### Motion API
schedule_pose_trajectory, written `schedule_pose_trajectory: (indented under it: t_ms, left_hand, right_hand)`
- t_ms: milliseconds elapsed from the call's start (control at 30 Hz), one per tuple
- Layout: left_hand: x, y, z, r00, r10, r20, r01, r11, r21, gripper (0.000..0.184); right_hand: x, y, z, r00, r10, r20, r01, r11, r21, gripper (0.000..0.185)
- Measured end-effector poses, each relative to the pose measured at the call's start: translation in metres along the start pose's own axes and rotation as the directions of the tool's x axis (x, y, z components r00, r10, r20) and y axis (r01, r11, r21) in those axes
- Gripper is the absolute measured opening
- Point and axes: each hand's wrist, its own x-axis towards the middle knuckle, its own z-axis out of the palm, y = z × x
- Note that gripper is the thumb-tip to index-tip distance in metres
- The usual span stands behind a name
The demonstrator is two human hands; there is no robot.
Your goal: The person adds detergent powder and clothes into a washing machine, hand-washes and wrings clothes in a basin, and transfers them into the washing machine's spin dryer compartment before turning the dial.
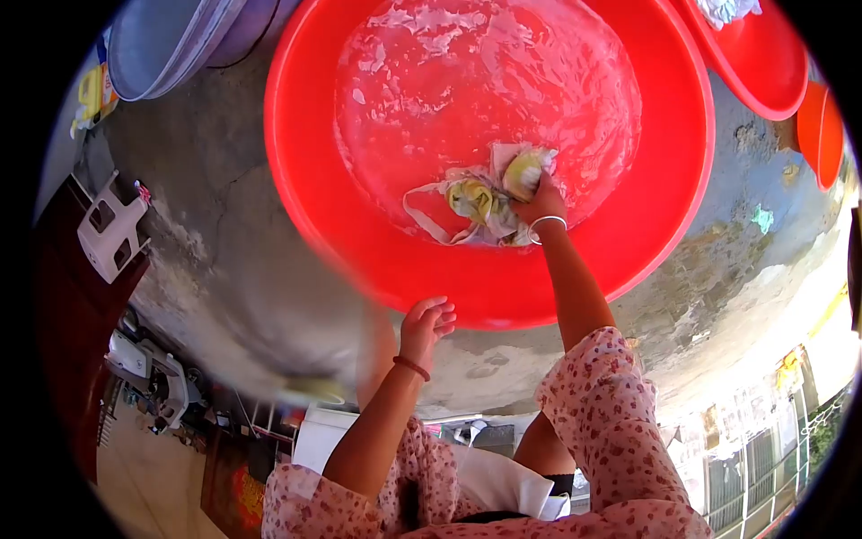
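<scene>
A large red basin (296, 180) of water fills the upper middle of the head view. Inside it, close to the near wall, lies a wet, crumpled white and yellow-green cloth garment (480, 202) with a pale strap-like loop trailing to the left. My right hand (541, 199), a white bangle at its wrist, grips a bunched part of the garment at the water's surface. Outside the near rim, my left hand (426, 328) is raised with loosely bent fingers slightly apart and nothing in them. A reddish band circles that wrist.
A pale bucket (166, 45) stands at the upper left, near a yellow bottle (87, 101). Another red basin (763, 63) and an orange-red container (819, 135) sit to the right. A white plastic stool (112, 226) is at the left on the concrete floor (224, 225).
</scene>
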Motion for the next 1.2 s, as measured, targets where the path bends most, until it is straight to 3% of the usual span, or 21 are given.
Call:
schedule_pose_trajectory:
  t_ms: [33, 100, 200, 233, 267, 333, 400, 433, 467, 533, 633, 733, 767, 867, 933, 967, 1067, 1100, 1200]
  left_hand:
    - [0.001, -0.003, -0.002, 1.000, -0.006, -0.007, 0.006, 1.000, 0.001, 0.025]
    - [0.006, -0.003, -0.003, 1.000, -0.006, -0.009, 0.006, 1.000, -0.007, 0.025]
    - [0.010, 0.009, -0.001, 0.999, 0.024, -0.033, -0.025, 1.000, -0.014, 0.026]
    - [0.011, 0.014, 0.000, 0.998, 0.052, -0.037, -0.053, 0.998, -0.033, 0.027]
    - [0.012, 0.021, 0.003, 0.996, 0.079, -0.042, -0.081, 0.995, -0.053, 0.027]
    - [0.011, 0.030, 0.007, 0.993, 0.114, -0.043, -0.116, 0.991, -0.067, 0.028]
    - [0.011, 0.036, 0.014, 0.990, 0.131, -0.042, -0.134, 0.989, -0.060, 0.028]
    - [0.013, 0.035, 0.016, 0.990, 0.135, -0.041, -0.136, 0.990, -0.044, 0.028]
    - [0.015, 0.033, 0.017, 0.990, 0.137, -0.041, -0.138, 0.990, -0.029, 0.028]
    - [0.018, 0.029, 0.022, 0.990, 0.138, -0.036, -0.138, 0.990, -0.008, 0.028]
    - [0.024, 0.022, 0.018, 0.992, 0.127, -0.029, -0.127, 0.992, 0.002, 0.028]
    - [0.030, 0.015, 0.005, 0.994, 0.105, -0.021, -0.105, 0.994, 0.014, 0.027]
    - [0.032, 0.013, 0.001, 0.994, 0.103, -0.032, -0.102, 0.995, 0.024, 0.026]
    - [0.026, 0.019, -0.011, 0.997, 0.055, -0.046, -0.055, 0.998, 0.011, 0.026]
    - [0.022, 0.030, -0.023, 0.999, 0.048, -0.021, -0.049, 0.999, -0.016, 0.027]
    - [0.021, 0.034, -0.028, 0.999, 0.040, 0.004, -0.040, 0.999, -0.025, 0.029]
    - [0.011, 0.038, -0.031, 0.997, -0.039, 0.073, 0.048, 0.990, -0.129, 0.044]
    - [0.009, 0.042, -0.027, 0.993, -0.059, 0.103, 0.076, 0.982, -0.174, 0.051]
    - [-0.007, 0.052, 0.005, 0.980, -0.151, 0.128, 0.184, 0.937, -0.298, 0.073]
  right_hand:
    - [-0.013, -0.010, -0.005, 0.998, 0.053, 0.026, -0.053, 0.998, 0.022, 0.061]
    - [-0.035, -0.011, 0.003, 0.977, 0.103, 0.186, -0.170, 0.904, 0.391, 0.048]
    - [-0.075, -0.035, -0.024, 0.914, 0.126, 0.386, -0.397, 0.475, 0.785, 0.027]
    - [-0.085, -0.050, -0.048, 0.916, 0.095, 0.389, -0.395, 0.379, 0.837, 0.025]
    - [-0.085, -0.047, -0.063, 0.896, 0.041, 0.442, -0.424, 0.373, 0.825, 0.033]
    - [-0.080, -0.054, -0.094, 0.925, -0.069, 0.375, -0.338, 0.305, 0.890, 0.045]
    - [-0.047, -0.044, -0.119, 0.966, -0.134, 0.220, -0.080, 0.654, 0.752, 0.064]
    - [-0.027, -0.037, -0.127, 0.996, -0.074, 0.045, 0.044, 0.879, 0.474, 0.073]
    - [-0.009, -0.034, -0.130, 0.987, -0.078, -0.142, 0.095, 0.989, 0.117, 0.083]
    - [0.010, -0.049, -0.136, 0.927, -0.139, -0.350, 0.063, 0.974, -0.220, 0.098]
    - [0.023, -0.089, -0.107, 0.878, -0.294, -0.378, 0.214, 0.947, -0.240, 0.095]
    - [0.014, -0.121, -0.058, 0.980, -0.195, -0.046, 0.137, 0.819, -0.557, 0.094]
    - [0.016, -0.111, -0.039, 0.983, -0.165, 0.081, 0.176, 0.719, -0.673, 0.079]
    - [0.028, -0.045, -0.002, 0.903, -0.427, 0.042, 0.284, 0.524, -0.803, 0.064]
    - [0.038, -0.030, -0.009, 0.796, -0.600, -0.080, 0.380, 0.599, -0.705, 0.042]
    - [0.037, -0.033, -0.018, 0.790, -0.600, -0.128, 0.402, 0.664, -0.631, 0.027]
    - [0.020, -0.053, -0.031, 0.937, -0.332, -0.112, 0.277, 0.896, -0.348, 0.027]
    - [0.012, -0.050, -0.034, 0.951, -0.301, -0.061, 0.288, 0.943, -0.164, 0.031]
    - [-0.056, -0.068, -0.057, 0.879, -0.473, -0.054, 0.476, 0.868, 0.142, 0.036]
